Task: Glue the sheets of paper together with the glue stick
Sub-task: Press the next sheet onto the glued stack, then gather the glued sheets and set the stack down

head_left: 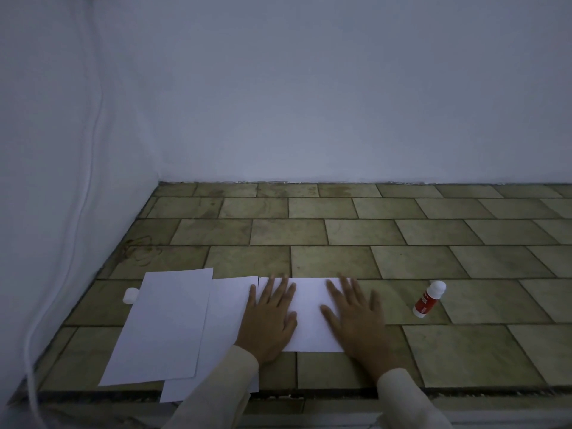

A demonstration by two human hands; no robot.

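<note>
Both hands lie flat, palms down and fingers spread, on the tiled tabletop (433,230). The left hand (269,317) presses the left part of a white sheet (309,317), right where it meets a second sheet (229,308). The right hand (356,317) covers the first sheet's right edge, fingers on the paper and the heel of the palm over the tiles. A third sheet (167,326) overlaps the second one, further out from the left hand. Beyond that sheet's far corner lies a small white cap-like piece (131,295). The glue stick (428,300) stands well apart to the right of the right hand. It is white-topped with a red label, and the white lettering is too small to read. Cream sleeves (411,400) cover both wrists.
</note>
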